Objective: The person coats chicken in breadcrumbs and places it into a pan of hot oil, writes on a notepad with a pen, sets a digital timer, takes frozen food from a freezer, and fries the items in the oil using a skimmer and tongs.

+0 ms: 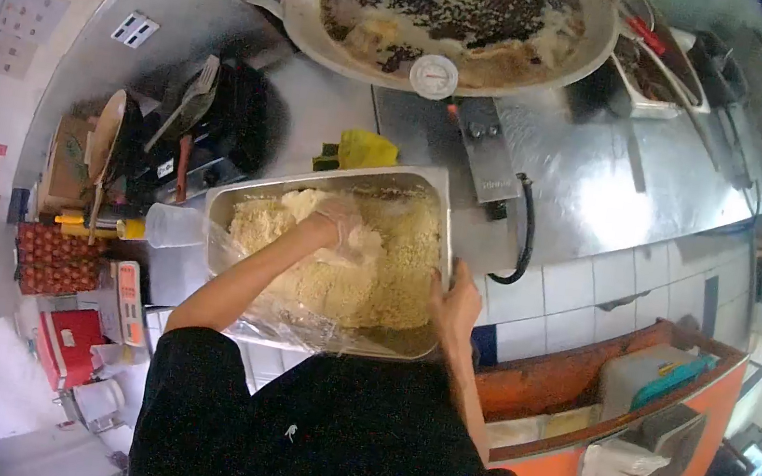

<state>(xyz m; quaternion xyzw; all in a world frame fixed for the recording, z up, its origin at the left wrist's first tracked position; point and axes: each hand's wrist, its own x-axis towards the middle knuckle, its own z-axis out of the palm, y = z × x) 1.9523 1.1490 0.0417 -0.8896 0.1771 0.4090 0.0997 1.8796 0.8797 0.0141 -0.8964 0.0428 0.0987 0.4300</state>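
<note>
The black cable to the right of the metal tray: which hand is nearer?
Right. The right hand holds the right edge of the metal tray, near the black cable; the left hand is farther, inside the tray, in pale mixture.

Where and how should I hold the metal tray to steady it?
Probably best by the rim of the tray at its right end, coming from the right, thumb over the lip, fingers outside. That raised edge is free of film, and the right hand is there now. The left end looks worse: film covers its near corner and a clear tub is close by.
</note>
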